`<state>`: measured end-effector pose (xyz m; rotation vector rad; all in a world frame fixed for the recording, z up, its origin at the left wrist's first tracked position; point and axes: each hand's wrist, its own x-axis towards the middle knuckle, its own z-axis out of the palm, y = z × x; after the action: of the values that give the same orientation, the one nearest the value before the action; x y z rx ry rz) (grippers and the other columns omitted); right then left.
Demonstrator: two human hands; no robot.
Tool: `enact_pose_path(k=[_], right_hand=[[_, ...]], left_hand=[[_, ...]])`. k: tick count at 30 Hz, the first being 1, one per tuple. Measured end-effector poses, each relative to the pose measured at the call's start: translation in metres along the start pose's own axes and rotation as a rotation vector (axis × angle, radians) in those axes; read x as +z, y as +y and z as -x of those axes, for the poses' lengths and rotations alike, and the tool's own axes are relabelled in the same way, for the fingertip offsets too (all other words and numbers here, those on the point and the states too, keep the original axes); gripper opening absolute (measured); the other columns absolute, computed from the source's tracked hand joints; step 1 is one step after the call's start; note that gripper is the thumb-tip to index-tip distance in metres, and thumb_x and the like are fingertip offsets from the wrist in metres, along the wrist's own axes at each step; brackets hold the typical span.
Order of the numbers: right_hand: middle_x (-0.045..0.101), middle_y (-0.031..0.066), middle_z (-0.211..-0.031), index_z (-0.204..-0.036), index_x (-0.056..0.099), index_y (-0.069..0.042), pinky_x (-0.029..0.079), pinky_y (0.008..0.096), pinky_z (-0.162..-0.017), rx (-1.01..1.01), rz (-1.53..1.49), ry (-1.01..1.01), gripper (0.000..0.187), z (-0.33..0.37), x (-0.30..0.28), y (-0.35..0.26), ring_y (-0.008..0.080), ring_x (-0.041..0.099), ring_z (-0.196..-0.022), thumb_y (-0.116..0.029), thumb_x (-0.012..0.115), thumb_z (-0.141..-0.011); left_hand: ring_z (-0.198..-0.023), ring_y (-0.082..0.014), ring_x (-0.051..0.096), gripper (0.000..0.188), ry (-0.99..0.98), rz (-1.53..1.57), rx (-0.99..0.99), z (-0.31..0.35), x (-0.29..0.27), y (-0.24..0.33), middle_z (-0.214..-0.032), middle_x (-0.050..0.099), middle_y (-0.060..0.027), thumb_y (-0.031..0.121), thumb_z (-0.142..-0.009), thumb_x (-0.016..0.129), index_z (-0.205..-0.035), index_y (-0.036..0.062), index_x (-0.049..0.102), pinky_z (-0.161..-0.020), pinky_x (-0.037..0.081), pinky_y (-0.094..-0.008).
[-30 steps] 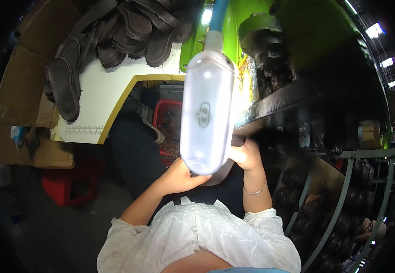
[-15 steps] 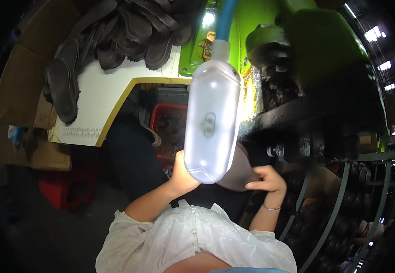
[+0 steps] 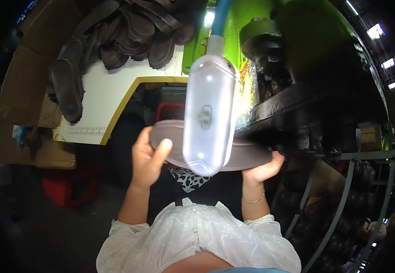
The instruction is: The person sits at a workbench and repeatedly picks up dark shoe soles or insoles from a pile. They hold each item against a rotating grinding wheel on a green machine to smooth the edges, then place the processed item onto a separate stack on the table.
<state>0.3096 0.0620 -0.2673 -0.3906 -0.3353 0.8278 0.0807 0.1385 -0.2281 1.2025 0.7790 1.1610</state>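
Observation:
A long brown slipper sole (image 3: 175, 139) is held crosswise in front of my body, one end in each hand. At its left end my left hand (image 3: 149, 159) is closed on it, thumb on the upper face and fingers behind. My right hand (image 3: 264, 170) grips the opposite end from below, its fingertips partly hidden by the sole and a dark machine part. A glowing, translucent capsule-shaped lamp (image 3: 208, 113) hangs in front and covers the middle of the sole.
Several brown slippers (image 3: 72, 84) are heaped on the white tabletop (image 3: 104, 95). A green machine (image 3: 324, 45) with dark, dirty parts stands at the right. Under the table is a red basket (image 3: 168, 109); a red stool (image 3: 67, 189) is at left, a metal rack (image 3: 343, 195) at right.
The sole has come up from my lap and turned to lie crosswise. My left hand, partly behind the lamp before, has moved left to its end; my right hand has risen.

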Motion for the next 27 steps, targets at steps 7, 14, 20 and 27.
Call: enact_pose_path(k=[7, 14, 20, 27], right_hand=[[0.060, 0.0149, -0.096, -0.104, 0.050, 0.005, 0.043, 0.0330, -0.084, 0.049, 0.438, 0.083, 0.036, 0.030, 0.033, 0.041, 0.0237, 0.057, -0.092, -0.019, 0.044, -0.078], [0.063, 0.0128, -0.091, -0.100, 0.055, 0.010, 0.044, 0.0265, -0.079, 0.345, 1.121, -0.486, 0.033, -0.006, 0.034, 0.000, 0.0181, 0.059, -0.085, -0.010, 0.050, -0.074], [0.063, 0.0067, -0.089, -0.096, 0.059, 0.009, 0.044, 0.0259, -0.076, 0.631, 1.179, -0.731, 0.028, -0.027, 0.042, -0.007, 0.0139, 0.058, -0.082, -0.014, 0.057, -0.080], [0.056, 0.0088, -0.096, -0.103, 0.054, 0.003, 0.043, 0.0253, -0.074, -0.322, 1.294, -0.193, 0.027, -0.058, 0.050, -0.054, 0.0142, 0.054, -0.086, -0.003, 0.052, -0.078]], left_hand=[[-0.076, -0.0118, 0.058, 0.023, 0.139, 0.178, -0.164, -0.013, -0.054, -0.016, -0.090, 0.060, -0.0088, 0.006, -0.079, 0.050, -0.100, -0.0029, 0.051, -0.069, 0.048, -0.0241], [-0.074, -0.0107, 0.057, 0.033, -0.344, -0.256, -0.426, 0.008, -0.031, -0.045, -0.084, 0.063, -0.0060, -0.004, -0.066, 0.050, -0.097, -0.0041, 0.059, -0.066, 0.046, -0.0235], [-0.099, -0.0219, 0.054, 0.040, -0.971, -0.167, -0.408, 0.045, 0.035, -0.081, -0.106, 0.057, -0.0140, 0.008, -0.073, 0.064, -0.110, -0.0025, 0.053, -0.085, 0.043, -0.0325], [-0.081, -0.0112, 0.058, 0.034, -0.724, -0.388, -0.525, 0.028, 0.018, -0.071, -0.090, 0.061, -0.0053, 0.018, -0.083, 0.062, -0.111, 0.0010, 0.051, -0.073, 0.046, -0.0248]])
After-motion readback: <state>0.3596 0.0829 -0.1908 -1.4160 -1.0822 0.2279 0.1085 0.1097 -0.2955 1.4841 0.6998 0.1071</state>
